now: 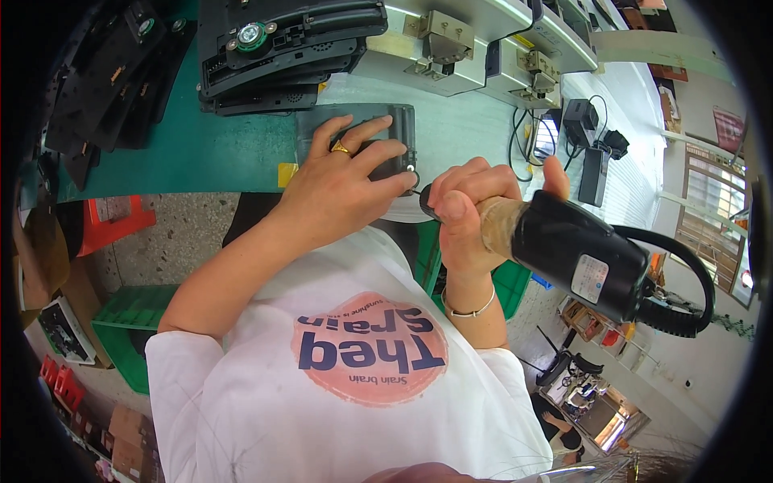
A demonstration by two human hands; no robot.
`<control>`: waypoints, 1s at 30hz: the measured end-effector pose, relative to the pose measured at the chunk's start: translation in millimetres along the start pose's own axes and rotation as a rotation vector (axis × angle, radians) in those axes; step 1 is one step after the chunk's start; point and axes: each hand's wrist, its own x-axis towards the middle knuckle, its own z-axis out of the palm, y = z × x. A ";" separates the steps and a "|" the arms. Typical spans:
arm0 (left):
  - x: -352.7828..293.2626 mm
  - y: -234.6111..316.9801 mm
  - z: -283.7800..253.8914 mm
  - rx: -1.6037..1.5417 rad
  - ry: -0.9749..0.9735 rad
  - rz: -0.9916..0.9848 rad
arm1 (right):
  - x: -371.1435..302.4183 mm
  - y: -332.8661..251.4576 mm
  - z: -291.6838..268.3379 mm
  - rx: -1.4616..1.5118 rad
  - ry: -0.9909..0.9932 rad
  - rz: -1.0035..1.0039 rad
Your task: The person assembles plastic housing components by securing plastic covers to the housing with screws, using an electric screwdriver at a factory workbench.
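The left hand [342,177] lies spread over a dark, flat case [309,133] at the near edge of the bench [241,157]. Apart from it, the right hand [469,211] grips a black power tool [564,241] around its tan-wrapped section, nose near the case's right side. Black panels [302,40] stand stacked beyond, toward the far edge.

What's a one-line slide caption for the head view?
Left hand spread over a dark panel, right hand gripping a black corded tool, at a green worktable.
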 end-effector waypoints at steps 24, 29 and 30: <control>-4.8 -2.7 5.2 -0.034 0.021 -0.041 | -0.1 -12.2 28.8 0.037 0.392 0.037; -4.7 -2.4 5.3 -0.027 0.025 -0.053 | 2.5 -15.8 31.6 0.122 0.396 0.115; -4.3 -2.2 5.2 -0.036 0.027 -0.057 | 1.7 -14.9 29.5 0.122 0.395 0.118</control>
